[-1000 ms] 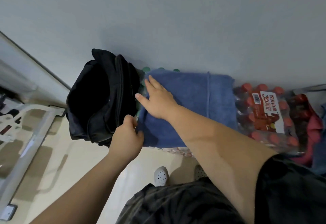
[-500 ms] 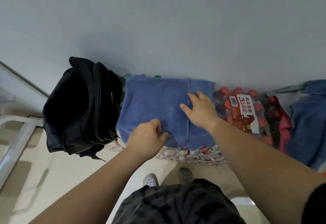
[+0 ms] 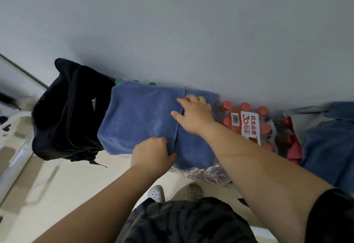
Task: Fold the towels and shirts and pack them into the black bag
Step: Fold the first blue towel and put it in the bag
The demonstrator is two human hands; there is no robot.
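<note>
left hand [image 3: 153, 152]: fingers curled, gripping the near edge of the folded blue terry towel [image 3: 141, 116].
right hand [image 3: 193, 116]: fingers straight, flat on the towel, 1 o'clock from the left.
black fabric bag [image 3: 69, 112]: touching the towel's 9 o'clock side.

Shrink-wrapped pack of red-capped clear plastic bottles [image 3: 266, 127] with a red-and-white printed label [image 3: 249, 126], against the plain grey wall [image 3: 191, 32]. Three round green bottle caps [image 3: 152, 84] at the wall base, left of the pack. Beige floor [image 3: 67, 185]. White perforated clog [image 3: 157, 193] beside grey perforated clog [image 3: 195, 192]. Dark patterned shorts [image 3: 187, 223] at the bottom. White metal frame [image 3: 17, 158] at the left edge.
</note>
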